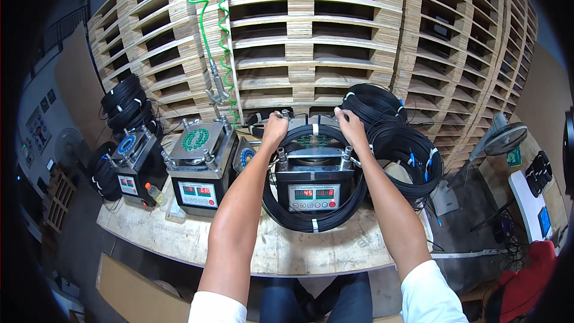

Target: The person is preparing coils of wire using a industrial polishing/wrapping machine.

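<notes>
While left hand (277, 128) flanks black coil (293, 222), right hand (351, 125) mirrors it; display (314, 197) glows.

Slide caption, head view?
Left hand and right hand at rear of polishing machine, black cable coil ringing its display panel.

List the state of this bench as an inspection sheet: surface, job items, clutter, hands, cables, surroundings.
Surface: wooden workbench, top stained.
Job items: black cable coil with white ties, looped around the lit display of the rightmost polishing machine.
Clutter: orange-capped bottle between the far-left machine and middle machine.
Hands: left hand and right hand near the rightmost machine's rear corners; grip unclear.
Cables: more black coils at both sides; green spiral hoses hang above.
Surroundings: stacked wooden pallets behind; fan at right.
</notes>
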A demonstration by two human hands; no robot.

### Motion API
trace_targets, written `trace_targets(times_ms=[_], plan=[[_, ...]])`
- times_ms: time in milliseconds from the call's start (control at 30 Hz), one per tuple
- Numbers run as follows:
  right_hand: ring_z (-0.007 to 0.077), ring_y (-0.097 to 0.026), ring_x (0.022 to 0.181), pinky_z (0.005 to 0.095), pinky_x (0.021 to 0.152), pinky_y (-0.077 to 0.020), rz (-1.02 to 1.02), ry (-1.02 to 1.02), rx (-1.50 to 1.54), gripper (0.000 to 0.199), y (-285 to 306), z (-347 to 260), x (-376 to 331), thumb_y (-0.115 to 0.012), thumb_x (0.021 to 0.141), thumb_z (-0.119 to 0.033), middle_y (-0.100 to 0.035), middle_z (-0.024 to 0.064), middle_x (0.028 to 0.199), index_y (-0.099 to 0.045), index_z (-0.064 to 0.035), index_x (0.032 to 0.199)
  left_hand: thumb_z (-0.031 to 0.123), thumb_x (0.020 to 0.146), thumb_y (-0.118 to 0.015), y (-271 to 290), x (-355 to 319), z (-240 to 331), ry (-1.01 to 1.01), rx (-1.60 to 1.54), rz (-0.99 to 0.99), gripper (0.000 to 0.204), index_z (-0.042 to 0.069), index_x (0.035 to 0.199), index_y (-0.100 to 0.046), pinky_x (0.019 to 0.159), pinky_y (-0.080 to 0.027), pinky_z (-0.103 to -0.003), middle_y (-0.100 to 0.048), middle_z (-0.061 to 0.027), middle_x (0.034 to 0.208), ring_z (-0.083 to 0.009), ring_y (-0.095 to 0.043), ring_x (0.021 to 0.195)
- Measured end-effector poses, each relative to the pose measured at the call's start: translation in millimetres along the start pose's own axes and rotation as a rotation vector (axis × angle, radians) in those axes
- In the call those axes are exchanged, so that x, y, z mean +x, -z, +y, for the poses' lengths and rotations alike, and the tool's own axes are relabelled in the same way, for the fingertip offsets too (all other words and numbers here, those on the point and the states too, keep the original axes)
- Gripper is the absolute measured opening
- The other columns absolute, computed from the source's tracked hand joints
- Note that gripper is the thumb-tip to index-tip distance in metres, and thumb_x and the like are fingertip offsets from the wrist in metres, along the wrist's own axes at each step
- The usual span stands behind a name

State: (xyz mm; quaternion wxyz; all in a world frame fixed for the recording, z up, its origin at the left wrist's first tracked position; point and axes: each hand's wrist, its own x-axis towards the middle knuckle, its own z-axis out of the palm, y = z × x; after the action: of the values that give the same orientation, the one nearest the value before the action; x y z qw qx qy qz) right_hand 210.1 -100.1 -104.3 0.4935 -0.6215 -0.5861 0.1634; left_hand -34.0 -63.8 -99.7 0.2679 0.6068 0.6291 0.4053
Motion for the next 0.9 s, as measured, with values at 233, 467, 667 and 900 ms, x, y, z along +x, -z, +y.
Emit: trace_targets(times_ms=[233,467,667,900], plan=[[0.0459,-0.055,0.121,0.0461,0.103,-0.0427,-0.057,-0.186,-0.098,0.065,3.3,3.7,6.0,-0.04,0.097,-0.06,-0.064,0.0281,0.119,-0.065,-0.0058,0.121,0.043,0.087,-0.055,-2.5,1.9,3.8,0.095,-0.004,-0.03,0.064,-0.003,0.132,-0.053,0.106,-0.041,-0.043,-0.057,-0.0303,0.131,-0.0421,-0.053,0.126],[0.0471,-0.055,0.119,0.0444,0.101,-0.0428,-0.018,-0.088,-0.035,0.061,5.0,0.8,1.7,-0.039,0.1,-0.055,-0.063,0.0278,0.12,-0.062,-0.0022,0.123,0.048,0.086,-0.056,-1.3,2.7,4.9,0.134,0.044,-0.044,0.071,-0.003,0.135,-0.051,0.107,-0.04,-0.043,-0.056,-0.0293,0.134,-0.0404,-0.052,0.128],[0.0466,-0.054,0.12,0.0489,0.103,-0.0419,-0.021,-0.11,-0.012,0.059,6.9,0.7,2.7,-0.041,0.098,-0.056,-0.062,0.0295,0.123,-0.061,-0.0079,0.126,0.048,0.087,-0.056,-7.0,2.7,0.2,0.04,-0.031,-0.022,0.07,-0.003,0.135,-0.052,0.107,-0.04,-0.043,-0.055,-0.029,0.135,-0.0394,-0.052,0.129],[0.0469,-0.053,0.123,0.0522,0.105,-0.0406,-0.043,-0.192,-0.137,0.059,3.4,-3.2,0.9,-0.036,0.1,-0.054,-0.056,0.0307,0.131,-0.059,-0.0091,0.131,0.047,0.091,-0.052,1.1,0.4,1.7,0.127,-0.001,-0.087,0.064,-0.001,0.133,-0.055,0.105,-0.04,-0.04,-0.059,-0.0232,0.132,-0.0347,-0.055,0.125]])
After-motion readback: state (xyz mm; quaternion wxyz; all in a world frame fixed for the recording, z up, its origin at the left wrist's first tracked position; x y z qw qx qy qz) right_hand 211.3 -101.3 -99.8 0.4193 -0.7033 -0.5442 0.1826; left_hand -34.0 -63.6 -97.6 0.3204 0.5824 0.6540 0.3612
